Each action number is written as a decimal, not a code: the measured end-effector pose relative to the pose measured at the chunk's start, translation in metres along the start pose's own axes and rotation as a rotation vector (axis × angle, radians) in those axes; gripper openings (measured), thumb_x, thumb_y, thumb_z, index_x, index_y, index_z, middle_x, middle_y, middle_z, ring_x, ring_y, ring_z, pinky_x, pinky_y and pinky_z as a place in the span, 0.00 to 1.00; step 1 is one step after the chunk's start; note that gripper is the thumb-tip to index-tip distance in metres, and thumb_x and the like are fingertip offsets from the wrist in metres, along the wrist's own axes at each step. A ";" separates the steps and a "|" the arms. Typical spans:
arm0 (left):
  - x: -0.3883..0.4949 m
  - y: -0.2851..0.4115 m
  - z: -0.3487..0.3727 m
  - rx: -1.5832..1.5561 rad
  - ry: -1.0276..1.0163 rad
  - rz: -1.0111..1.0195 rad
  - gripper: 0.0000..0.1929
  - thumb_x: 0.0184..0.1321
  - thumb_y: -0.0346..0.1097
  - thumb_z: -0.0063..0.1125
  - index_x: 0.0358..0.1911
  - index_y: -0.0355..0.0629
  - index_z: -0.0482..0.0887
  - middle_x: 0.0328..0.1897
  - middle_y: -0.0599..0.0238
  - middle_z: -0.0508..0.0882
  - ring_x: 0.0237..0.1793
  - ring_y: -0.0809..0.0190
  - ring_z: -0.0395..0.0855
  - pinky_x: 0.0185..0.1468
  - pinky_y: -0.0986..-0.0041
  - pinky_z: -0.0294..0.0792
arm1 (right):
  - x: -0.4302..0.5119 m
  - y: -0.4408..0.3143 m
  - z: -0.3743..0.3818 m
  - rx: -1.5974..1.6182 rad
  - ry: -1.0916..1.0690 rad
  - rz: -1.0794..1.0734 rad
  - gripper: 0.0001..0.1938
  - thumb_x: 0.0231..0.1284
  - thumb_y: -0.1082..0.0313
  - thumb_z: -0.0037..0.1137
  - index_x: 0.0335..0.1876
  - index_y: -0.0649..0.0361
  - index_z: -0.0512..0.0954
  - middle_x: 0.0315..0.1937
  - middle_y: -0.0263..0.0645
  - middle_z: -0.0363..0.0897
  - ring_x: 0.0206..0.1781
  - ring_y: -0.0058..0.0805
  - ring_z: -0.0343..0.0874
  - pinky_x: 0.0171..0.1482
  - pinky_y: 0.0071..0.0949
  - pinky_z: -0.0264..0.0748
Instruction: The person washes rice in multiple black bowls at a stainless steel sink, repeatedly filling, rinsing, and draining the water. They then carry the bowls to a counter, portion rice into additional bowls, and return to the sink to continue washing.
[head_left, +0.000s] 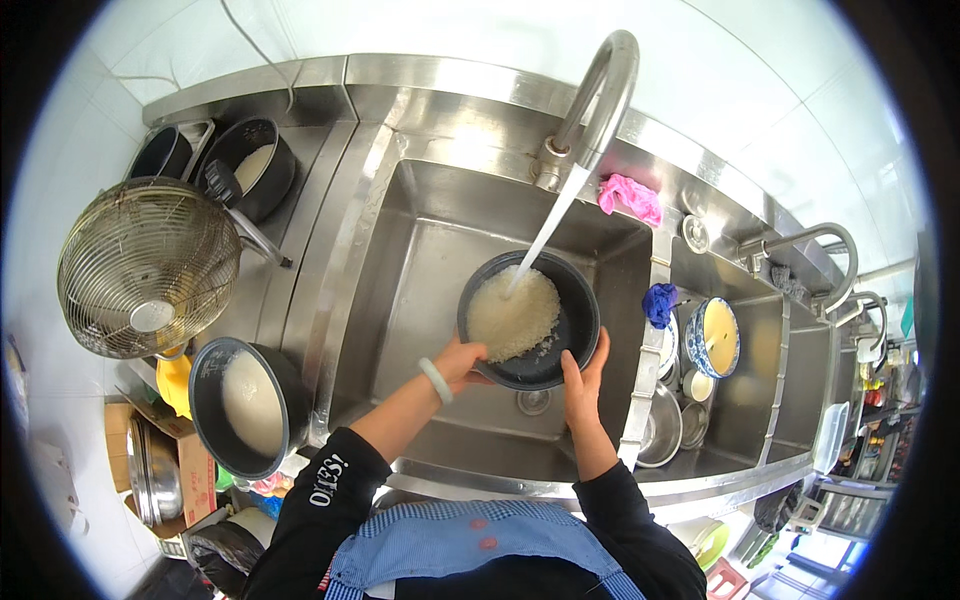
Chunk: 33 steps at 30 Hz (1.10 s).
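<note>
Under a running tap (604, 97) I hold a dark rice-cooker pot (581, 300) over the steel sink basin (397, 285). White rice (517, 319) lies heaped towards the pot's left side, and the water stream (553, 217) lands on it. My left hand (461, 361) grips the pot's lower left rim, thumb on top. At the lower right rim my right hand (585, 375) holds on, with its thumb at the edge. The fingers beneath the pot are partly hidden.
Left of the sink stand a pot of rice in cloudy water (253, 405), another rice pot (255, 169) and a wire fan cage (150, 266). A pink cloth (631, 199) lies by the tap. The right-hand basin holds a patterned bowl (712, 337) and a steel bowl (661, 427).
</note>
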<state>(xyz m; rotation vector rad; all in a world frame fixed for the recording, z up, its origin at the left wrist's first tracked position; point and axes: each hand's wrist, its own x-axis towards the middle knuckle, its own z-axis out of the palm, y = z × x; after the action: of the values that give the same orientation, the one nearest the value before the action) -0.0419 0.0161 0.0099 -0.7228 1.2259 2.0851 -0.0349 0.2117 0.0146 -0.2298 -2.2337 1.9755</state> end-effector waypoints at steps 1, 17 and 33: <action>0.000 0.000 -0.002 -0.004 0.001 0.026 0.22 0.45 0.27 0.42 0.48 0.36 0.65 0.39 0.54 0.76 0.31 0.56 0.80 0.37 0.59 0.75 | 0.000 0.004 0.003 0.155 -0.050 0.198 0.33 0.50 0.69 0.49 0.61 0.60 0.48 0.54 0.43 0.60 0.56 0.32 0.58 0.58 0.29 0.51; -0.002 0.018 -0.035 0.103 0.171 -0.061 0.33 0.42 0.24 0.45 0.56 0.51 0.51 0.44 0.57 0.71 0.35 0.56 0.77 0.32 0.61 0.74 | 0.003 -0.005 0.037 0.134 -0.190 0.481 0.32 0.45 0.78 0.37 0.63 0.54 0.50 0.53 0.39 0.61 0.53 0.30 0.62 0.54 0.23 0.57; -0.008 -0.025 -0.030 0.047 0.177 -0.017 0.15 0.47 0.28 0.42 0.41 0.32 0.70 0.35 0.52 0.78 0.33 0.55 0.79 0.33 0.59 0.75 | -0.019 0.011 0.015 0.310 -0.164 0.458 0.35 0.44 0.80 0.37 0.64 0.57 0.46 0.56 0.39 0.59 0.56 0.28 0.60 0.54 0.20 0.57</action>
<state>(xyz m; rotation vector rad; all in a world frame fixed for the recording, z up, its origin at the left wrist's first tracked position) -0.0138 -0.0025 -0.0116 -0.9079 1.3543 2.0063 -0.0195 0.1944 0.0013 -0.6043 -2.0581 2.6276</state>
